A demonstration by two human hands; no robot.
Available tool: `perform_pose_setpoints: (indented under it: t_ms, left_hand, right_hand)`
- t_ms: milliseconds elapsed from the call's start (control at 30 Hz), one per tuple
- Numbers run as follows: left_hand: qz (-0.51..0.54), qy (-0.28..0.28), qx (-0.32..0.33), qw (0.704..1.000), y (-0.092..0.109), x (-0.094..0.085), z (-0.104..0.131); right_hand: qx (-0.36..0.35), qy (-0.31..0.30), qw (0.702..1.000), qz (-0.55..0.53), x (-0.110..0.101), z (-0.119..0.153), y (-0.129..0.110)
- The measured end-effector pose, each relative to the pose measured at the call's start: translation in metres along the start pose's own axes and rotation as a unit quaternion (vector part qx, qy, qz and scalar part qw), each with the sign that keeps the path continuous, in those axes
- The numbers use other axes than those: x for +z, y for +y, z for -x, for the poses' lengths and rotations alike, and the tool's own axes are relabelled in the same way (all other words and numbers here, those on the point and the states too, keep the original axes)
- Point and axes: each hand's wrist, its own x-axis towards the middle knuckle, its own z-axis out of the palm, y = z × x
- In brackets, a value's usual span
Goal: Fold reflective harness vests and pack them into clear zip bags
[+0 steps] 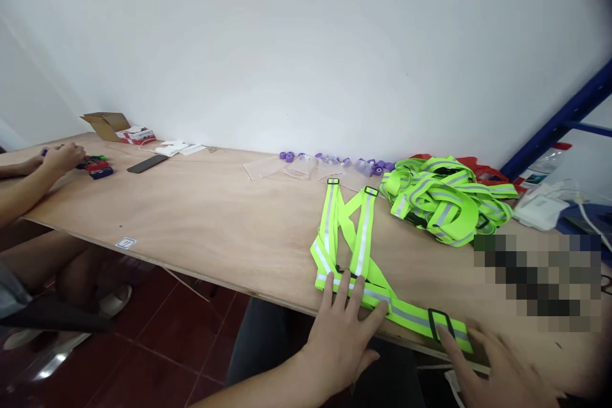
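Right hand (502, 373), fingers (455, 354) parted, index at black buckle (432, 325); left hand (337, 339), fingers spread on lime reflective harness (363, 243).

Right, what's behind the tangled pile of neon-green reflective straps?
Crumpled red material shows along the far edge of the strap pile, before the white wall. The pile hides its lower part and anything else there.

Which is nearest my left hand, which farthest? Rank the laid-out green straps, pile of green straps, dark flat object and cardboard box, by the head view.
1. Laid-out green straps: partly under your left hand.
2. Pile of green straps: beyond it, rightward.
3. Dark flat object: well leftward.
4. Cardboard box: far left, farther back.
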Motion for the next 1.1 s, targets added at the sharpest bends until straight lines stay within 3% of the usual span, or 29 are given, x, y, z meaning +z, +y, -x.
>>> perform_pose_setpoints:
  t_ms: [133, 400, 500, 600, 800, 933, 1033, 1100]
  left_hand:
    - [0.004, 0.002, -0.001, 1.000, 0.001, 0.004, 0.000]
    - [0.014, 0.005, -0.005, 1.000, 0.003, 0.005, -0.003]
    - [0.015, 0.020, -0.011, 1.000, 0.005, 0.010, -0.002]
    - [0.014, 0.032, -0.019, 0.999, 0.009, 0.014, -0.003]
    - [0.006, 0.029, -0.032, 0.999, 0.021, 0.021, -0.018]
    - [-0.018, 0.060, -0.043, 0.997, 0.029, 0.028, -0.026]
    - [-0.043, 0.090, -0.050, 0.994, 0.032, 0.032, -0.028]
    - [-0.054, 0.107, -0.051, 0.991, 0.032, 0.034, -0.028]
  right_hand:
    - [0.005, 0.033, 0.999, 0.013, 0.002, -0.009, -0.015]
    - [0.024, 0.060, 0.998, -0.025, 0.000, 0.003, -0.046]
    - [0.031, 0.098, 0.995, -0.010, 0.005, -0.002, -0.059]
    - [0.019, 0.128, 0.991, 0.045, 0.007, -0.012, -0.058]
    - [-0.127, 0.058, 0.985, 0.100, -0.001, -0.031, -0.032]
    - [-0.174, 0.092, 0.974, 0.109, -0.006, -0.041, -0.039]
    - [-0.177, 0.114, 0.974, 0.079, -0.008, -0.049, -0.050]
    - [-0.127, 0.113, 0.984, 0.053, -0.009, -0.055, -0.054]
